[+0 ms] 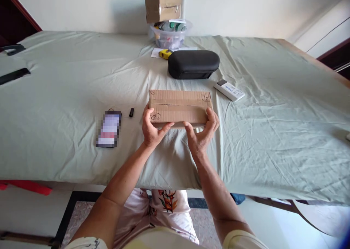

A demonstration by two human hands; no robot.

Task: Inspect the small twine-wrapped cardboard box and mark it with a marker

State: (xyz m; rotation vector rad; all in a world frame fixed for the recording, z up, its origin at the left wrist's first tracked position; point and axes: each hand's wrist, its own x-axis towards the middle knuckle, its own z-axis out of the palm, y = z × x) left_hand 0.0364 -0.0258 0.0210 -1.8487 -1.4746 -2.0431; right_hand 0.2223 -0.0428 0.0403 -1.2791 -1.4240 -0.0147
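A closed brown cardboard box (179,108) lies in front of me on the table, with scribbled pen marks on two corners and a seam along its top. My left hand (153,130) grips its left end, thumb along the near side and fingers round the end. My right hand (202,134) holds the right end in the same way, its thumb against the near side. The fingertips under and behind the box are partly hidden. Left of the box lie a small black stick-like piece (131,112) and a phone (108,129) with a blurred screen.
Behind the box sit a black zip case (194,64), a yellow tape measure (165,54) and a white power bank (229,90). Farther back, a clear plastic tub (170,39) carries another cardboard box (164,7). A green cloth (259,139) covers the table; dark objects lie far left.
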